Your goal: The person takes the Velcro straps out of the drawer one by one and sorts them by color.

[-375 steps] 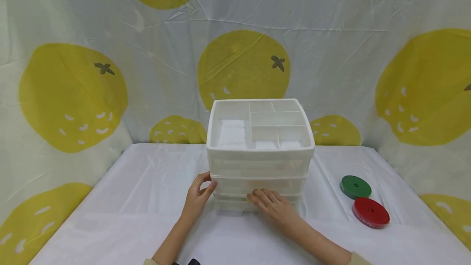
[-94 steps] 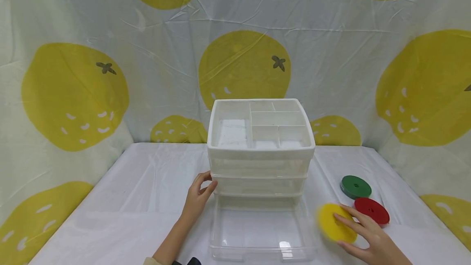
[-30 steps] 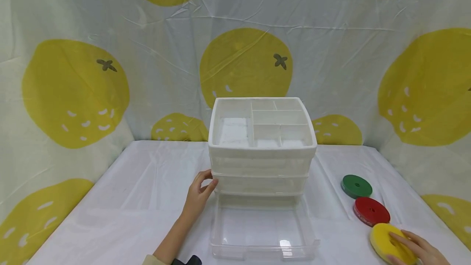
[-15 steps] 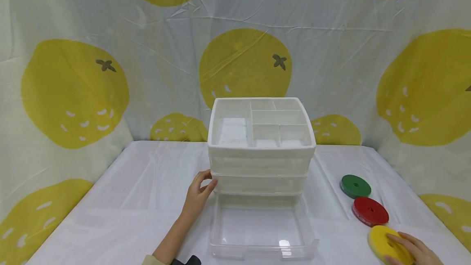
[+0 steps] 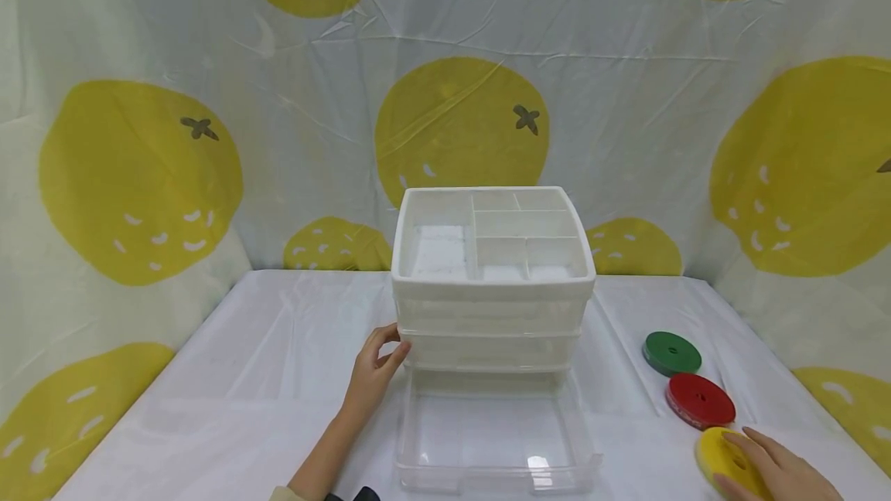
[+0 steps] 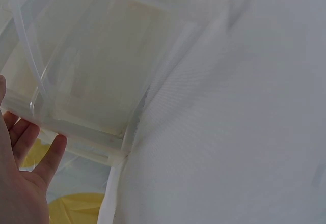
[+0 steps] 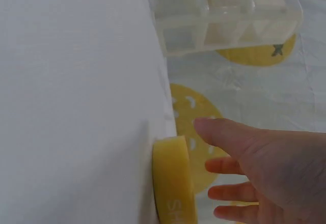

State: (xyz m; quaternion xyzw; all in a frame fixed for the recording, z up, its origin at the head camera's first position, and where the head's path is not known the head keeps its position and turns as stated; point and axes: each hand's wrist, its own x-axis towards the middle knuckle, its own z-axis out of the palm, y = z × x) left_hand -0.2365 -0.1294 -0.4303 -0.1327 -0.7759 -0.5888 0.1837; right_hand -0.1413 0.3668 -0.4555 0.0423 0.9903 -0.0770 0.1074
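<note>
A white drawer unit (image 5: 493, 311) stands in the middle of the table, with a divided tray on top. Its clear bottom drawer (image 5: 490, 431) is pulled out and holds nothing visible. My left hand (image 5: 372, 369) rests its fingertips against the unit's left side, thumb near the front corner; the left wrist view shows the fingers (image 6: 53, 155) spread at the edge. My right hand (image 5: 783, 470) hovers over a flat yellow roll (image 5: 727, 461) on the table. In the right wrist view its loose fingers stand apart from the yellow roll (image 7: 173, 183).
Beyond the yellow roll lie a red roll (image 5: 701, 400) and a green roll (image 5: 671, 352), in a line on the white-covered table (image 5: 292, 408). Behind hangs a pale curtain (image 5: 292, 145) with yellow fruit prints.
The bottom drawer came out, and the right hand carried the yellow roll rightward to beside the red one. In the last half second that hand has loosened from it. The left hand stays put.
</note>
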